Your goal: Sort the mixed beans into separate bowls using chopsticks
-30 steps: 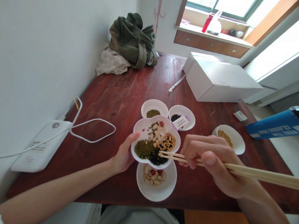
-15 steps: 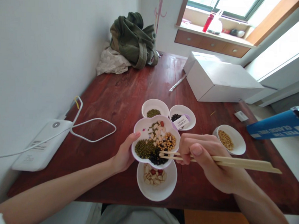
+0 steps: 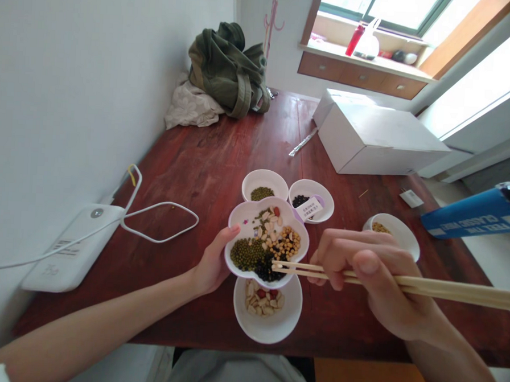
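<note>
Two chopsticks run nearly level across the scene, long axis left to right, tips pointing left into the black beans of the one flower-shaped dish. The right hand pinches them, fingers curled around the shafts; the left hand grips the dish's left rim, thumb on top, other fingers hidden. Of four round bowls, two stand beyond the dish, one to the right, and the near bowl just inside the near edge of the surface. A stretch of surface separates dish and white cable; the white box is well apart, far right.
</note>
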`<state>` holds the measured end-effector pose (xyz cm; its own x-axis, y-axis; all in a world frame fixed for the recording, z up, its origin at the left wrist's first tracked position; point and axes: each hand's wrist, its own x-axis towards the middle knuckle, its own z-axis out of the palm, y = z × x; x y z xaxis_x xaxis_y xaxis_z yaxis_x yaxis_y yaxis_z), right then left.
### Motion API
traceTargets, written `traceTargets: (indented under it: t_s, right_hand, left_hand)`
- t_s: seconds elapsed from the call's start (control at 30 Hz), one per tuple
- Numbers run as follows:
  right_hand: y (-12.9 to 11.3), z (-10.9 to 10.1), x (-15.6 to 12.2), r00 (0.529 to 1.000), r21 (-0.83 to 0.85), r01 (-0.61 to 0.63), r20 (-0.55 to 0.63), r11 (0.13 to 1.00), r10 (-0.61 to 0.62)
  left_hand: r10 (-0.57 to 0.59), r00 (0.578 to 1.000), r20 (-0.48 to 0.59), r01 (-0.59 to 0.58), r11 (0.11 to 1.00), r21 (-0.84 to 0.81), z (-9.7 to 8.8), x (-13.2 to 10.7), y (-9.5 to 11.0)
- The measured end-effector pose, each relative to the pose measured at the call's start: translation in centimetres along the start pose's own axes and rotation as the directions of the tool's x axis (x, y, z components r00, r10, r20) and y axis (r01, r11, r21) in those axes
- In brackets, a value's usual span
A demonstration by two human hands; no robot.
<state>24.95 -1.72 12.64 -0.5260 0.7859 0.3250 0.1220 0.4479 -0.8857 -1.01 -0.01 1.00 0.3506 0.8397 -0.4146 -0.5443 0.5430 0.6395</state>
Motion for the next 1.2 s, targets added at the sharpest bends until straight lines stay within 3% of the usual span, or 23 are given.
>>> traceTargets:
  t_s: [0.1, 0.2, 0.53, 0.73, 0.9, 1.2]
  right_hand:
    - [-1.2, 0.0, -0.5, 1.0, 0.129, -0.018, -0.016, 0.991, 0.02]
    - [-1.7, -0.3, -0.5, 0.999, 0.153, -0.051, -0.001, 0.987, 0.052]
    - [2.4, -0.1, 1.2, 0.982, -0.064, -0.082, -0.177, 0.995, 0.07]
    - [2.8, 0.3, 1.2, 0.981, -0.134, -0.068, -0.192, 0.989, 0.041]
    - [2.9, 0.4, 0.9, 0.983, -0.096, -0.076, -0.175, 0.992, 0.059]
    - [2.8, 0.8, 1.2, 0.985, -0.143, -0.015, -0.171, 0.99, -0.01]
  left_hand:
    - [0.0, 1.0, 0.03, 0.0, 1.0, -0.015, -0.1, 0.1, 0.0]
    - [0.005, 0.998, 0.059, -0.003, 1.0, -0.031, -0.1, 0.2, 0.0]
    - [-0.003, 0.998, 0.063, 0.005, 0.999, -0.037, 0.5, -0.1, 0.3]
    - [0.006, 0.998, 0.065, -0.003, 0.999, -0.049, 0.8, -0.2, 0.4]
    - [-0.002, 0.998, 0.063, 0.005, 0.999, -0.049, 0.9, -0.2, 0.4]
    - [0.004, 0.999, -0.036, -0.003, 1.0, 0.02, 0.8, -0.3, 0.3]
